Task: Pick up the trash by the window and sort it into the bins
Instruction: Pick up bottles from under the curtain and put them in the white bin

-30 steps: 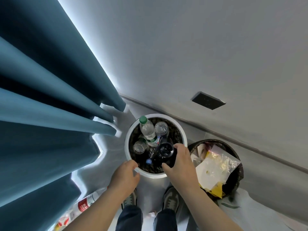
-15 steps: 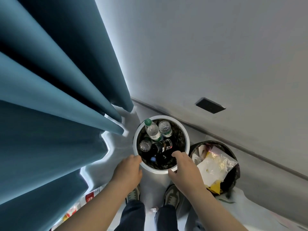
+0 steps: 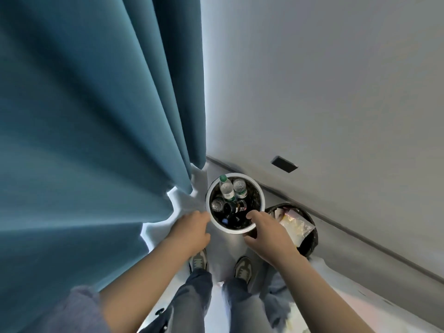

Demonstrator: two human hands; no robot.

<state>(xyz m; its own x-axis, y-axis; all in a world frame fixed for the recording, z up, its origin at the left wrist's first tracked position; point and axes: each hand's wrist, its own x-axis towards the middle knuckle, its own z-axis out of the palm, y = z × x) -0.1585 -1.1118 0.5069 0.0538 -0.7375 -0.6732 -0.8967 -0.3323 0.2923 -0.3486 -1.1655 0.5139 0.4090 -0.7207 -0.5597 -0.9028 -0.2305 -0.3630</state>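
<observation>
Caught over the bins: you stand above a round white-rimmed bin with a black liner (image 3: 230,230), set on the pale floor (image 3: 192,203) in the corner where a long teal fabric curtain (image 3: 96,116) meets a plain grey wall (image 3: 336,92).

Sorted trash already lies in the bin. A clear plastic bottle with a green cap (image 3: 225,188) rests at the far side, with a second clear plastic bottle (image 3: 240,188) just beside it. A dark bottle with a black label (image 3: 236,207) lies across the middle, near a third clear bottle (image 3: 217,205) at the left.

Your left hand (image 3: 192,230) hangs just left of the rim, fingers loosely curled, nothing in its grasp. Your right hand (image 3: 266,233) hovers at the near right edge, fingers relaxed and reaching over the rim, equally empty; you cannot tell whether it touches the rim.

Just right of the white bin stands a round black bin (image 3: 311,243) holding a crumpled clear plastic bag (image 3: 296,225) among other wrappers. A dark rectangular wall plate (image 3: 284,164) sits low on the wall beyond. Below, your grey-green sneakers (image 3: 198,260) and blue jeans (image 3: 192,299) face the bins.
</observation>
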